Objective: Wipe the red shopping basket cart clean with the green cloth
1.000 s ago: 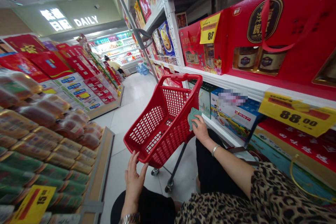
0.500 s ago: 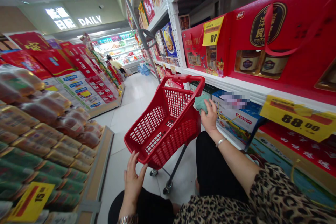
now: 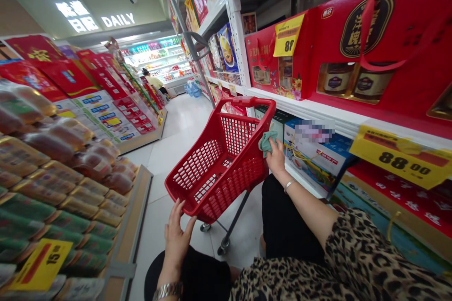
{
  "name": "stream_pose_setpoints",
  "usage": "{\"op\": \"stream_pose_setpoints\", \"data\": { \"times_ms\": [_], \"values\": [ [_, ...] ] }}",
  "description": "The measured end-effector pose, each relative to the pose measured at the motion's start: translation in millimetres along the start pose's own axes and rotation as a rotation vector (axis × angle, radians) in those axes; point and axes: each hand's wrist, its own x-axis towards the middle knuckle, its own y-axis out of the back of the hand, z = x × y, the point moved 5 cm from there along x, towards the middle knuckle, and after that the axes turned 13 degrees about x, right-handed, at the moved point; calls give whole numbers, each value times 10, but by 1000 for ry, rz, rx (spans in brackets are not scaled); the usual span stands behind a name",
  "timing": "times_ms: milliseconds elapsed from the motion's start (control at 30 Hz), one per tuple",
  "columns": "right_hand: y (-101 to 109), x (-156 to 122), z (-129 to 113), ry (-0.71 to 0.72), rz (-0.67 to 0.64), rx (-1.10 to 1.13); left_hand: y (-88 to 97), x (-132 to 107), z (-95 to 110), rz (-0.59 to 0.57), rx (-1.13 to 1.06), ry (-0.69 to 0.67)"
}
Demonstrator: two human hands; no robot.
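The right hand pinches one green cloth against the trolley's far right rim. This single red plastic shopping trolley stands on the aisle floor, with two castors visible. The left hand is open, its fingers spread just beside the near left rim. Three yellow price tags show on the shelves, and one person stands far off.

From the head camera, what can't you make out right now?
Head view: the label on the white-and-blue box is pixelated.
Head view: the right hand hides part of the green cloth.
Head view: the small print on the yellow price tag is too small to read.
Head view: the far shopper is too small to show their hands.
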Motion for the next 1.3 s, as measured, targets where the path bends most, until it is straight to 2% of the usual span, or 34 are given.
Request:
{"op": "stream_pose_setpoints", "data": {
  "times_ms": [267,400,533,667,800,1033,1167,1300],
  "values": [
    [-96,-243,272,-262,-100,-54,-78,25,-173,-38,-7,-17],
    [-130,-323,274,-324,-121,-74,-64,20,-134,-21,-6,-10],
    [-179,-446,172,-332,-135,-70,-33,12,-34,-5,1,2],
    [-241,-626,9,-284,-139,-9,-7,-3,70,29,9,11],
    [-301,-778,-214,-175,-117,131,-2,-6,116,48,10,-9],
    [-387,-1005,-668,-16,-135,261,-15,-1,99,46,14,-4],
    [-397,-1143,-788,45,-167,264,-16,-8,97,47,9,4],
    [-391,-1291,-858,109,-226,258,-26,0,-20,16,17,12]
  ]
}}
